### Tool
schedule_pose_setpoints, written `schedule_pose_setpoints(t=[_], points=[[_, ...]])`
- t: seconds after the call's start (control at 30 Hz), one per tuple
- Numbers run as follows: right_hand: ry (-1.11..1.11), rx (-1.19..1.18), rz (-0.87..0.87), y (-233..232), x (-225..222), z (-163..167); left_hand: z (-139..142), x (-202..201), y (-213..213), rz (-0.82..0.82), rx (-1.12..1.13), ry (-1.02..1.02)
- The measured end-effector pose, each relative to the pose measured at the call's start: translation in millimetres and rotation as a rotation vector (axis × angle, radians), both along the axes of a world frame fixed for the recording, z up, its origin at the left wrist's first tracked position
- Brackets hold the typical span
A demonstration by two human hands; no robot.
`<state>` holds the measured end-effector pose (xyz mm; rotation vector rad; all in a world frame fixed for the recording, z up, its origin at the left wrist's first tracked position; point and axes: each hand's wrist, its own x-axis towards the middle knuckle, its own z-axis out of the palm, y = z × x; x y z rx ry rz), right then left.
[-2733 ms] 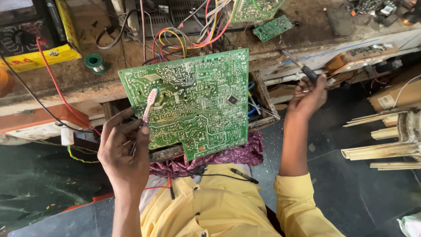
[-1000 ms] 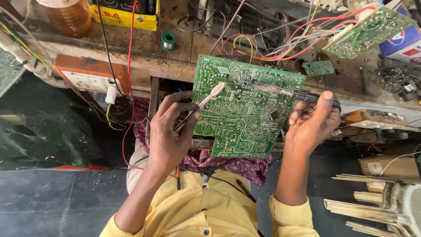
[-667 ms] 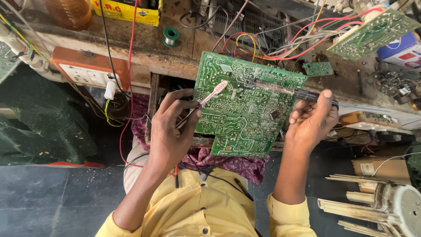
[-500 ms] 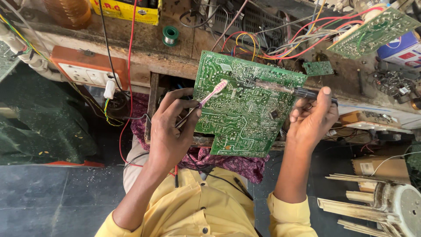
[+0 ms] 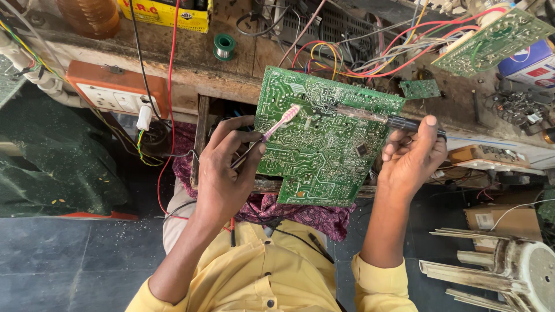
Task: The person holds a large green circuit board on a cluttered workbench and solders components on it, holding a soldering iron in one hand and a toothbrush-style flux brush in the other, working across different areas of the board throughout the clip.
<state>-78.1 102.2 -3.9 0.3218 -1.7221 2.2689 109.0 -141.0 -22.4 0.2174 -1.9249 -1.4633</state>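
A large green circuit board (image 5: 326,138) lies solder side up at the edge of a wooden workbench (image 5: 173,63). My left hand (image 5: 226,167) holds a pink toothbrush (image 5: 282,122) and some wire, with the brush head resting on the board's upper left part. My right hand (image 5: 411,159) grips a dark-handled soldering iron (image 5: 370,117). Its shaft lies across the top of the board and points left, toward the brush head.
An orange socket box (image 5: 118,91) with a white plug hangs at the bench's left front. A green wire spool (image 5: 224,46), coloured wires (image 5: 370,55), two more green boards (image 5: 494,39) and a yellow box (image 5: 167,13) lie behind. Metal parts (image 5: 497,268) sit on the floor at right.
Since 2.7 s ago the view has shifted and my right hand has brought the iron from off the board's right side onto its top. Over the last second both hands have stayed nearly still.
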Motion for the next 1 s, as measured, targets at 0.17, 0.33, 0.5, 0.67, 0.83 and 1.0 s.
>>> schedule_pose_setpoints(t=[0.17,0.33,0.5,0.67,0.83,1.0], points=[[-0.003,-0.006,-0.007,1,-2,-3,4,-1,3,0.063,-0.084,0.029],[-0.009,-0.001,-0.012,1,-1,-3,13,-16,12,0.054,-0.104,-0.042],[-0.010,-0.008,-0.021,4,1,-3,23,-38,26,0.077,-0.252,0.055],[-0.003,-0.058,-0.138,31,-10,3,25,-47,41,-0.053,-0.346,-0.118],[0.063,-0.139,-0.061,52,-11,2,30,-49,42,-0.016,-0.270,-0.020],[0.021,-0.126,-0.073,56,-3,5,42,-30,52,-0.097,-0.239,-0.078]])
